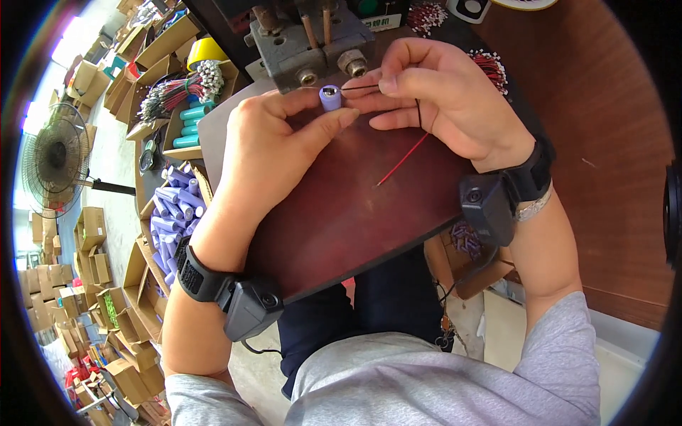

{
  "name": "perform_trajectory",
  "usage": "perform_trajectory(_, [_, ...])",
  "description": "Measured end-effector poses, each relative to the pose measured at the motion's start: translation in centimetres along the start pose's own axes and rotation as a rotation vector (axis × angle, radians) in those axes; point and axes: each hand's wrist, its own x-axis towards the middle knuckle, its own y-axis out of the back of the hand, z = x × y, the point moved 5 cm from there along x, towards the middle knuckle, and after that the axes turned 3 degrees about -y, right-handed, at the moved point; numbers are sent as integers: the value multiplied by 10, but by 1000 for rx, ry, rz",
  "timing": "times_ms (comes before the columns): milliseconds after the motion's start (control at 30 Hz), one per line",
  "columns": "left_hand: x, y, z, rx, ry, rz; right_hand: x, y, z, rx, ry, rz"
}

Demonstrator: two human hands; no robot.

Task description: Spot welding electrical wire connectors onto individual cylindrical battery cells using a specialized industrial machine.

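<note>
At the bench, my left hand (266,153) is clenched around a small purple cell (329,96), thumb and forefinger pressing its sides so that one metal end faces up toward me. The cell sits at the far edge of the dark red board (355,213), just beside the grey metal fixture (305,42). My right hand (440,96) pinches a thin black wire (359,87) between thumb and forefinger, its tip reaching the cell's top end; I cannot tell whether wire and metal actually touch. A red wire (402,160) trails from under that hand and lies slanted across the board, its upper part hidden by my fingers. Most of the cell's body is covered by my left fingers. Both wrists carry black straps with small camera-like units (252,305). To my left, an open carton holds more purple cells (170,206), and teal cells (190,122) lie in another box beside a bundle of wires (177,89). Farther left, a fan (53,156) and stacked cartons bend toward the rim, too small to read in detail.
</note>
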Motion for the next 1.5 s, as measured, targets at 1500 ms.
perform_trajectory(1500, [-35,16,8,-294,4,-149,-108,-27,14,-1461,587,-37])
